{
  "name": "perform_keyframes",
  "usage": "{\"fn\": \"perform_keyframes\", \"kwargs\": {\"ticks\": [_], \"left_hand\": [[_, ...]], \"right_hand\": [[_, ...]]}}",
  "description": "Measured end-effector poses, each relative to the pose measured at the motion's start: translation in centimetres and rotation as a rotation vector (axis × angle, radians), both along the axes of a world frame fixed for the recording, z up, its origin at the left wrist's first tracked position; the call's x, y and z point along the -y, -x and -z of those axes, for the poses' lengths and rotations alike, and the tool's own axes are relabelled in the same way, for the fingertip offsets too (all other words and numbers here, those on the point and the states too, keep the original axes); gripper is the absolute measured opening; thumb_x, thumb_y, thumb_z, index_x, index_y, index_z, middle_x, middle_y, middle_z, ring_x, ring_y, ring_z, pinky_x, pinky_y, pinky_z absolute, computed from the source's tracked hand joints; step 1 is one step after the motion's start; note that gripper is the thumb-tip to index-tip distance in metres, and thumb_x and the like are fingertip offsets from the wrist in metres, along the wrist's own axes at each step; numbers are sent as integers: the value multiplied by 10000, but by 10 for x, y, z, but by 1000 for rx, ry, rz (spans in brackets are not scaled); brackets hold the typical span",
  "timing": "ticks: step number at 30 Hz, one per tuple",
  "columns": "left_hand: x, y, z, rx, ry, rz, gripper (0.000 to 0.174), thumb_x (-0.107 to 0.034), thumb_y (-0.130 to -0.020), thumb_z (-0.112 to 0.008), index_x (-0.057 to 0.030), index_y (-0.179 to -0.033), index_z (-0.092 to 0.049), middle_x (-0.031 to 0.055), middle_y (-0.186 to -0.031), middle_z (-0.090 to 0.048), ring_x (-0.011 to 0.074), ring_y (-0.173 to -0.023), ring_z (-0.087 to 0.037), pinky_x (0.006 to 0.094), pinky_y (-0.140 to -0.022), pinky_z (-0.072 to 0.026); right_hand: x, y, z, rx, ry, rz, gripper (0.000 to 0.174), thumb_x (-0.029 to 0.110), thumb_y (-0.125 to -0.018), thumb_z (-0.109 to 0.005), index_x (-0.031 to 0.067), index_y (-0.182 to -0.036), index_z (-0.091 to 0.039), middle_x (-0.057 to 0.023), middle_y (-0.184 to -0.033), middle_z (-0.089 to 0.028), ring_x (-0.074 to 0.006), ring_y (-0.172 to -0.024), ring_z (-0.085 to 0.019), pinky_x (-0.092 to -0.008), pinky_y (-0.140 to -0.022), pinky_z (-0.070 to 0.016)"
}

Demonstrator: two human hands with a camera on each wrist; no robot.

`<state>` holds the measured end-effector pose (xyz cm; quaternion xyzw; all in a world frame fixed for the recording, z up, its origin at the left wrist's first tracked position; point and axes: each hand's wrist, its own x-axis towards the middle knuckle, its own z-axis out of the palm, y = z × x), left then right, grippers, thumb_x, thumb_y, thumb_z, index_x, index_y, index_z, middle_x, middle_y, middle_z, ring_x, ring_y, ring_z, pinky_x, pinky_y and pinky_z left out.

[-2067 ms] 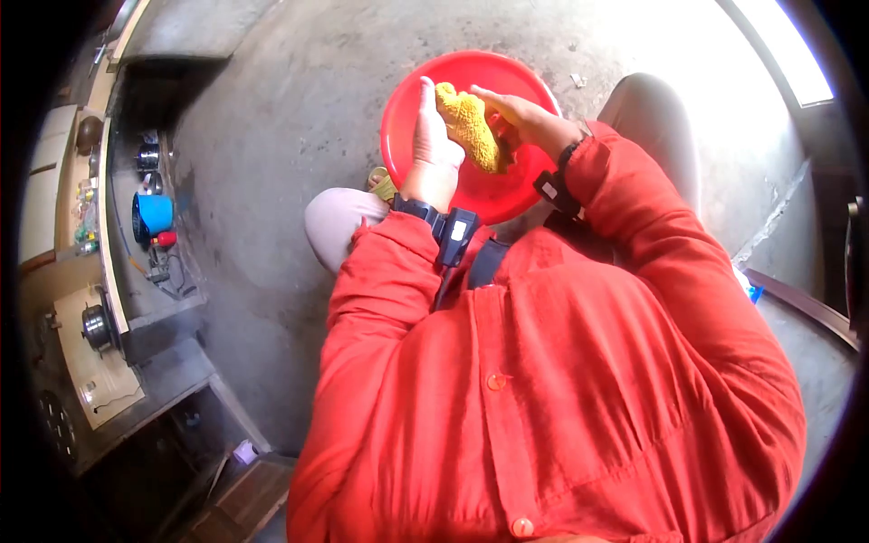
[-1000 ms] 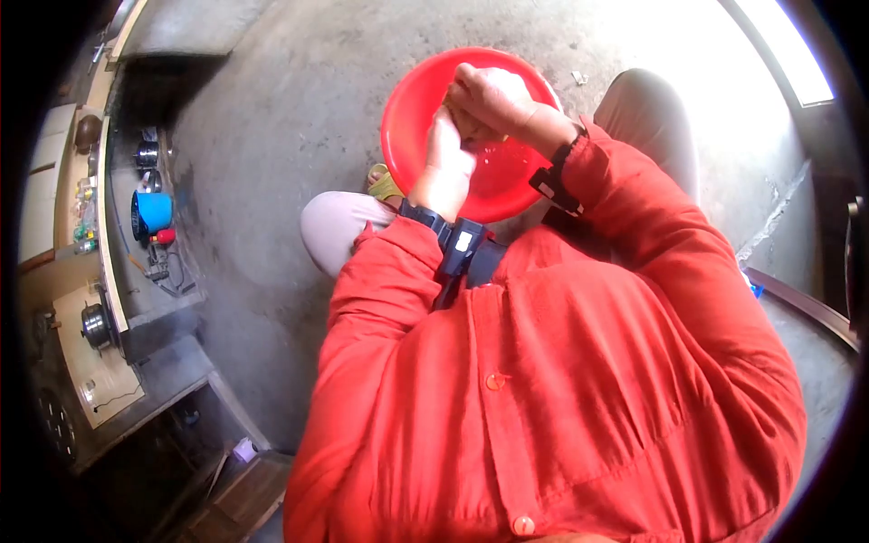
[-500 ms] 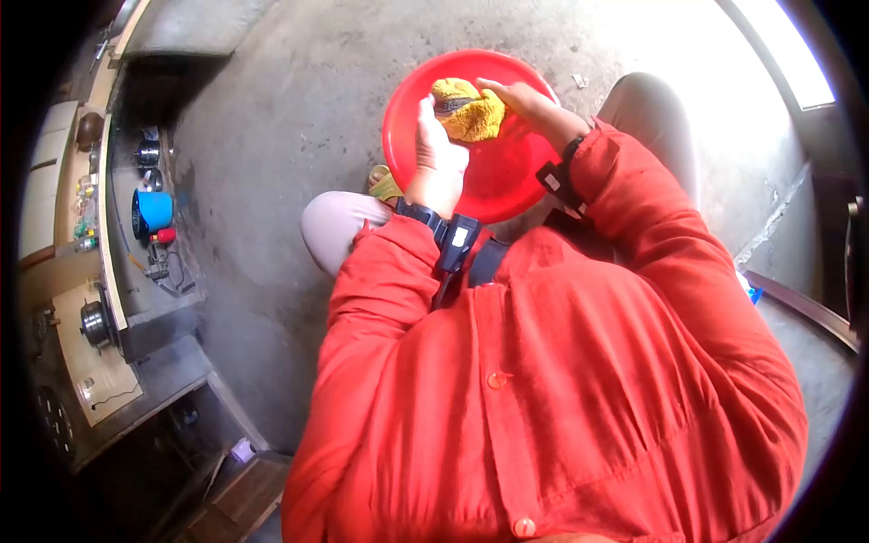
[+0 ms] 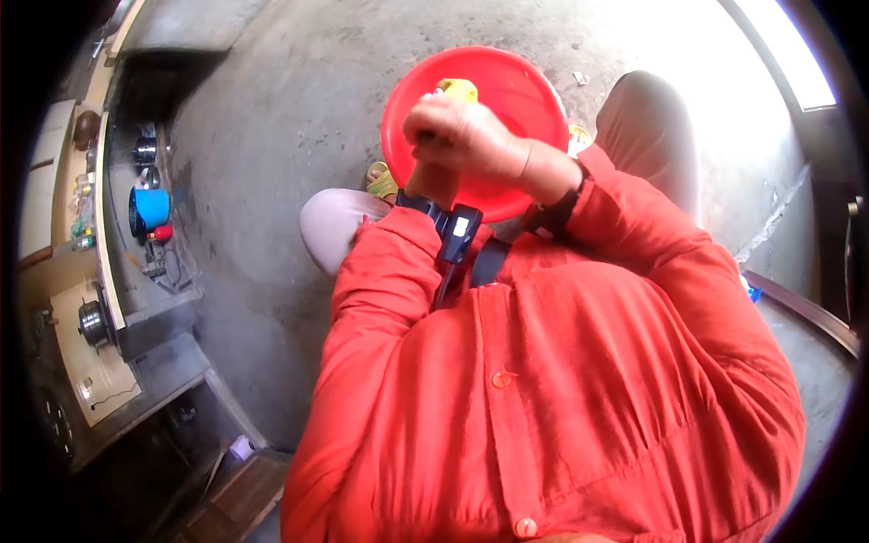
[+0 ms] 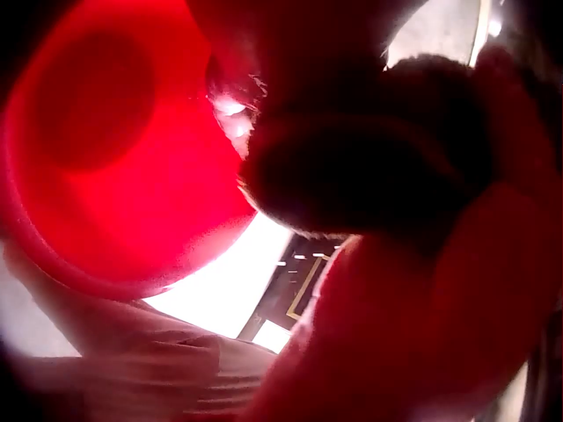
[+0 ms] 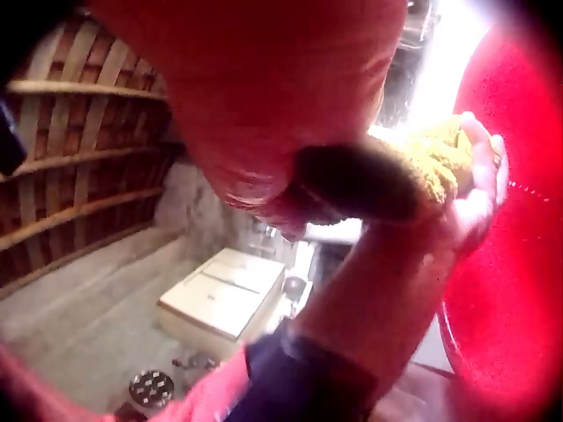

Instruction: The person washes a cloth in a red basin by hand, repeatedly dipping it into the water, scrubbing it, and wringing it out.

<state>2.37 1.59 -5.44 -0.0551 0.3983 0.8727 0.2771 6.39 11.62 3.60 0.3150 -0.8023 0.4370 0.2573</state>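
Left hand (image 6: 477, 185) and right hand (image 4: 466, 136) on yellow cloth (image 6: 437, 161), held over red basin (image 4: 528, 101).

L to R: metal pot (image 4: 92, 323) on bench (image 4: 101, 382); blue bucket (image 4: 152, 208) farther off, slightly right; left wrist camera (image 4: 455, 242), white label (image 4: 462, 226) too small to read. Left grip: fingers curled round the cloth's far, yellow end. Right grip: clenched on its near part, heavily shadowed in both wrist views. Basin on the floor (image 4: 272, 226), its right side showing beyond the hands.
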Motion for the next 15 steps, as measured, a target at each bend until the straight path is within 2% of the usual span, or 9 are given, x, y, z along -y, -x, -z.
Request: {"fn": "perform_keyframes", "kwargs": {"ticks": [3,4,6,8,9,12,13,14,15], "left_hand": [[1,3,21,10,-4,11,494,-472,-974,-320,-94,-1223,-518,88,-1183,-576,247,-1086,-558,402,-900,-475],[-3,3,27,27,-5,2,495,-469,-974,-318,-89,-1221,-518,91,-1183,-576,249,-1088,-557,405,-902,-474],[-9,0,25,87,17,-38,498,-464,-975,-313,-80,-1218,-519,98,-1182,-575,254,-1092,-554,411,-905,-473],[-10,-1,21,103,32,-41,501,-458,-975,-309,-71,-1215,-519,106,-1180,-574,258,-1096,-551,417,-909,-472],[-9,-1,22,96,28,-25,503,-455,-975,-307,-67,-1214,-520,109,-1180,-574,260,-1099,-550,421,-911,-471],[3,5,37,-20,-40,86,508,-447,-975,-300,-54,-1209,-520,120,-1178,-573,266,-1105,-546,430,-917,-470],[2,5,41,2,-20,54,508,-449,-975,-305,-51,-1204,-523,122,-1173,-575,267,-1093,-553,428,-913,-473],[0,5,41,23,0,24,509,-451,-974,-309,-49,-1199,-525,124,-1167,-578,269,-1081,-561,426,-909,-477],[-5,6,41,45,21,-5,509,-453,-973,-314,-47,-1195,-527,127,-1162,-581,270,-1069,-568,424,-905,-481]], "right_hand": [[3,0,20,13,-212,266,144,224,-745,-651,99,-789,-594,-111,-698,-598,-324,-597,-607,-396,-531,-514],[-2,10,25,303,-368,386,208,301,-784,-612,95,-809,-621,-120,-729,-633,-320,-713,-645,-419,-584,-520],[-26,35,41,649,-367,524,274,343,-823,-578,75,-836,-630,-154,-787,-659,-337,-789,-651,-455,-636,-519],[-38,35,46,656,-158,581,313,360,-855,-548,57,-855,-627,-179,-826,-665,-347,-796,-653,-467,-680,-516],[-35,31,45,589,-153,605,320,362,-866,-540,54,-855,-625,-178,-819,-665,-351,-794,-650,-472,-709,-511],[-11,11,23,434,-231,428,274,340,-837,-575,75,-768,-587,-140,-746,-644,-330,-784,-647,-441,-636,-521],[-5,4,24,186,-246,341,237,321,-808,-603,98,-734,-573,-118,-703,-621,-318,-708,-647,-425,-586,-522],[1,-3,19,162,-310,278,211,306,-790,-618,106,-733,-581,-108,-713,-624,-302,-668,-649,-423,-568,-521],[-1,4,30,212,-351,371,211,308,-791,-619,108,-734,-583,-104,-721,-626,-294,-670,-652,-421,-565,-522]]}}
